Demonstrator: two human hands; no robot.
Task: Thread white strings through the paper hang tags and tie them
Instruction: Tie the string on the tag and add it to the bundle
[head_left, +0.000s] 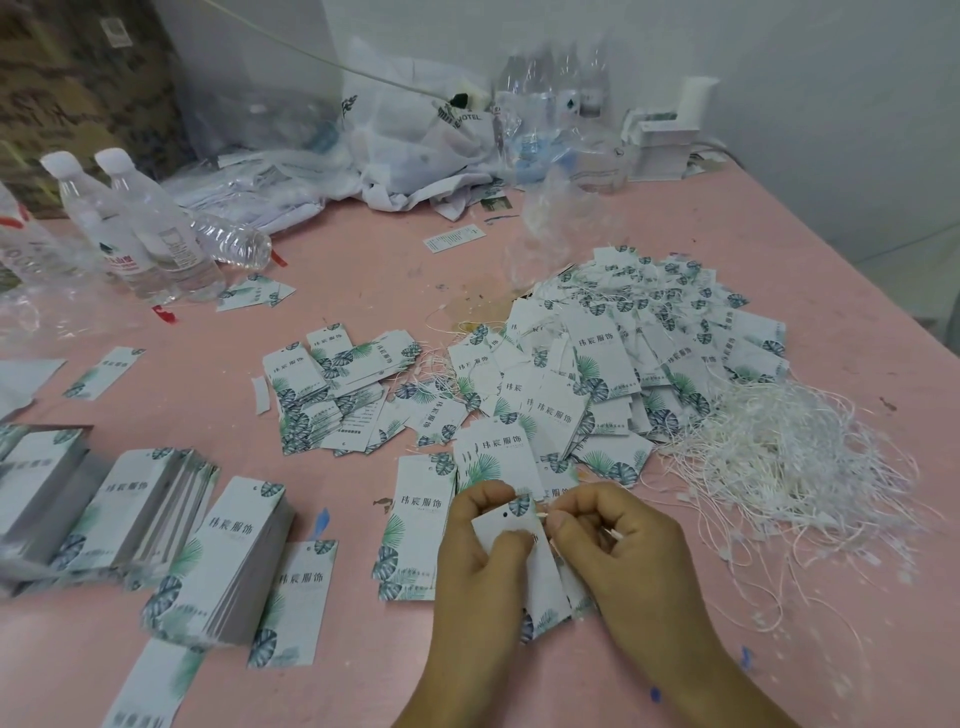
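Hands (483, 561) (618, 551) pinching tag (511, 525), seemingly string (602, 535)

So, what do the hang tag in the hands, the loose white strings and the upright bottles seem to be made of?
Hang tag: apparently thin card, matte white with printed green leaves; it stays flat in the left hand.
White strings: thin cord lying limp in tangled loops; fibre or plastic, cannot tell.
Bottles: clear plastic, probably; see-through and glossy, with white caps.
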